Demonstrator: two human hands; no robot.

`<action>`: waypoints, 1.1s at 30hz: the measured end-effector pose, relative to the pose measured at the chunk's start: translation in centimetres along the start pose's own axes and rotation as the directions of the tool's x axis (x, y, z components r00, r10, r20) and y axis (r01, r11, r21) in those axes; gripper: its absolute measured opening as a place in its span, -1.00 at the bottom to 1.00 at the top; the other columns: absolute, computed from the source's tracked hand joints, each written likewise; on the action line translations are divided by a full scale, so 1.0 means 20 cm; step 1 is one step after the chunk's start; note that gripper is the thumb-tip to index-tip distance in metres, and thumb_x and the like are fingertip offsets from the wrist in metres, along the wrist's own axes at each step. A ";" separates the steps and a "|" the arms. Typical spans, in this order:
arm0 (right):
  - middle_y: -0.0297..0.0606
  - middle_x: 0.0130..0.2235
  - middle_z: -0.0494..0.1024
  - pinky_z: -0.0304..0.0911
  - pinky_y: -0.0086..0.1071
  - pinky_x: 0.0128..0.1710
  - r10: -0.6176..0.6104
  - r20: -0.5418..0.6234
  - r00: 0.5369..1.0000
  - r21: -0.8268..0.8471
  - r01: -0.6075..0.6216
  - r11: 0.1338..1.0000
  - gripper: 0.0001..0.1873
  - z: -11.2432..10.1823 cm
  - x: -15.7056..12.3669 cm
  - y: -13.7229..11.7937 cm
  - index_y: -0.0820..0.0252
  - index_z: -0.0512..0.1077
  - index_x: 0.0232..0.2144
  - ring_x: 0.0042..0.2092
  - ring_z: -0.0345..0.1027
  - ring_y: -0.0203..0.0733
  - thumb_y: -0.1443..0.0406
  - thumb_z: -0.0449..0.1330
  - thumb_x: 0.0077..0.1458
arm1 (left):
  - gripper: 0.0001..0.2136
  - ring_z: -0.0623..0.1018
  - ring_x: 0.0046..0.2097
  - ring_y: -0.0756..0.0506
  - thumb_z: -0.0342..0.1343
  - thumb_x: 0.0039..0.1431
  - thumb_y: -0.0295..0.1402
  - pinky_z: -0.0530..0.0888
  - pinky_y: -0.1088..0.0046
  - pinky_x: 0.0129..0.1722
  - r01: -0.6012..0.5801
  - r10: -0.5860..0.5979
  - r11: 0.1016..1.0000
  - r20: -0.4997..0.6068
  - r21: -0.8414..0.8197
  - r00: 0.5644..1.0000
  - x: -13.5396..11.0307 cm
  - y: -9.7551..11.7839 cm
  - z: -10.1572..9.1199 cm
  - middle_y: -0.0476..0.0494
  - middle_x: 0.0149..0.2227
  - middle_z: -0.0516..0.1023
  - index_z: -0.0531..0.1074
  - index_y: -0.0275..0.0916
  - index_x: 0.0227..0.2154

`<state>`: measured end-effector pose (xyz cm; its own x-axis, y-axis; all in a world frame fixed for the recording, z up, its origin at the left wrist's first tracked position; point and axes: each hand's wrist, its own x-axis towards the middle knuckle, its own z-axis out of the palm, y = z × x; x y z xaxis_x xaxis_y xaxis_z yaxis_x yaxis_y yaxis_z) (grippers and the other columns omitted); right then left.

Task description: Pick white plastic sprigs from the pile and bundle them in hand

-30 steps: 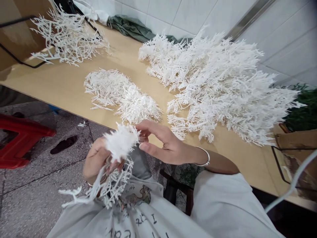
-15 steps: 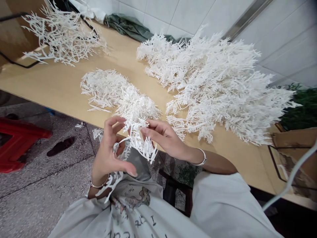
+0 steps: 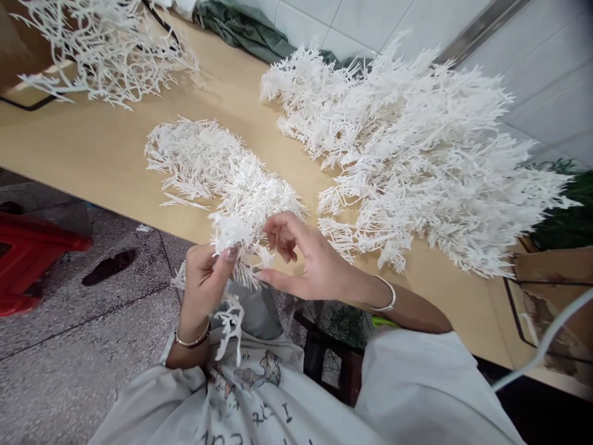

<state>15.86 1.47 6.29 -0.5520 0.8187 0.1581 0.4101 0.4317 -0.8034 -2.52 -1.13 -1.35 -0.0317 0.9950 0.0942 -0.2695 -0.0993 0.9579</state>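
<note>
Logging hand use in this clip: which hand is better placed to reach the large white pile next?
Likely the right hand: it is open and nearer the large white pile. The left hand pinches a white sprig, so it looks less free.

The white sprigs (image 3: 230, 231) look matt plastic, the tabletop (image 3: 111, 167) smooth.

The table (image 3: 111, 148) bore a large white heap (image 3: 407, 148) at right, a smaller pile (image 3: 217, 167) near the front edge, stems (image 3: 121, 63) toward the left end, green cloth (image 3: 241, 28) along the back.
</note>
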 end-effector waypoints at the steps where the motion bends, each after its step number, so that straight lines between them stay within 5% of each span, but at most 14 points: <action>1: -0.37 -0.37 0.31 0.14 -0.49 -0.48 -0.049 0.003 0.999 -0.086 0.049 0.995 -0.50 0.00 0.00 0.00 0.27 0.23 -0.17 -0.46 0.15 -0.43 0.11 0.30 -0.06 | -0.63 0.12 -0.60 0.10 0.13 0.12 -0.29 0.10 0.57 -0.59 -0.040 0.041 0.998 -0.032 0.046 0.999 0.00 0.00 0.01 0.09 -0.70 0.12 0.24 -0.28 -0.73; 6: -0.29 -0.39 0.38 0.20 -0.45 -0.41 -0.286 0.051 0.957 -0.373 0.284 0.883 -0.42 0.02 0.00 0.02 0.30 0.29 -0.29 -0.38 0.27 -0.32 -0.10 0.23 -0.08 | -0.60 0.03 -0.61 0.12 0.15 0.09 -0.20 0.00 0.56 -0.64 0.030 -0.024 0.988 -0.041 0.152 0.999 0.04 0.01 0.06 0.11 -0.71 0.04 0.21 -0.29 -0.72; 10: -0.26 -0.43 0.41 0.15 -0.46 -0.46 -0.333 0.046 0.942 -0.502 0.310 0.807 -0.71 0.03 0.00 0.03 0.31 0.33 -0.34 -0.42 0.27 -0.32 0.16 0.02 0.22 | -0.72 0.14 -0.58 0.11 0.21 0.03 -0.22 0.10 0.59 -0.60 0.086 -0.098 0.987 0.080 0.138 0.992 0.07 0.03 0.05 0.09 -0.65 0.21 0.35 -0.30 -0.62; 15: -0.26 -0.47 0.43 0.11 -0.45 -0.49 -0.397 0.079 0.914 -0.595 0.363 0.717 -0.74 0.02 0.01 0.05 0.34 0.37 -0.36 -0.46 0.25 -0.31 0.26 -0.02 0.23 | -0.84 0.25 -0.53 0.09 0.26 -0.02 -0.31 0.19 0.60 -0.55 0.159 -0.173 0.983 0.172 0.092 0.970 0.06 0.02 0.01 0.06 -0.54 0.37 0.43 -0.27 -0.48; 20: -0.24 -0.44 0.45 0.13 -0.42 -0.44 -0.438 0.201 0.876 -0.663 0.451 0.597 -0.64 0.02 0.01 0.04 0.35 0.38 -0.36 -0.41 0.28 -0.26 0.12 0.03 0.21 | -0.73 0.21 -0.59 0.07 0.17 0.03 -0.11 0.18 0.57 -0.61 0.263 -0.270 0.958 0.054 0.111 0.961 0.03 0.00 0.00 0.08 -0.60 0.30 0.39 -0.23 -0.50; 24: -0.32 -0.52 0.37 0.04 -0.42 -0.49 -0.390 0.207 0.897 -0.671 0.420 0.610 -0.69 0.03 0.00 0.03 0.27 0.34 -0.47 -0.48 0.19 -0.31 0.19 0.01 0.22 | -0.54 0.13 -0.61 0.06 0.02 0.12 -0.01 0.10 0.50 -0.62 0.201 -0.199 0.963 -0.029 0.177 0.980 0.04 0.01 0.03 0.08 -0.71 0.11 0.17 -0.23 -0.72; 27: -0.36 -0.57 0.31 -0.03 -0.43 -0.50 -0.350 0.160 0.923 -0.630 0.369 0.683 -0.72 0.03 -0.01 0.03 0.25 0.31 -0.52 -0.52 0.12 -0.34 0.30 -0.02 0.22 | -0.54 0.12 -0.61 0.06 0.06 0.08 0.00 0.09 0.50 -0.62 0.143 -0.161 0.978 0.112 0.151 0.981 0.05 0.01 0.03 0.08 -0.71 0.13 0.19 -0.24 -0.71; 30: -0.41 -0.59 0.20 -0.06 -0.47 -0.51 -0.276 0.121 0.954 -0.430 0.301 0.851 -0.69 0.01 0.00 0.03 0.24 0.23 -0.57 -0.53 0.05 -0.40 0.33 -0.04 0.22 | -0.70 0.25 -0.56 0.06 0.29 -0.13 -0.14 0.21 0.53 -0.57 0.169 -0.190 0.981 0.285 0.097 0.939 0.05 0.02 0.02 0.06 -0.62 0.33 0.39 -0.27 -0.59; 33: -0.47 -0.62 0.04 -0.12 -0.50 -0.54 -0.184 0.188 0.965 -0.148 0.213 0.966 -0.62 -0.03 0.01 0.03 0.23 0.11 -0.64 -0.57 -0.07 -0.47 0.32 -0.03 0.24 | -0.82 0.34 -0.51 0.05 0.33 -0.17 -0.34 0.30 0.55 -0.49 0.281 -0.280 0.959 0.309 0.041 0.909 0.04 0.03 0.01 0.03 -0.56 0.42 0.47 -0.29 -0.53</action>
<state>16.35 2.05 6.21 -0.7442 0.6396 0.1925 0.3860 0.6470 -0.6575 -2.48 -0.48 -0.64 0.3442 0.9337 -0.0988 -0.2276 0.1851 0.9560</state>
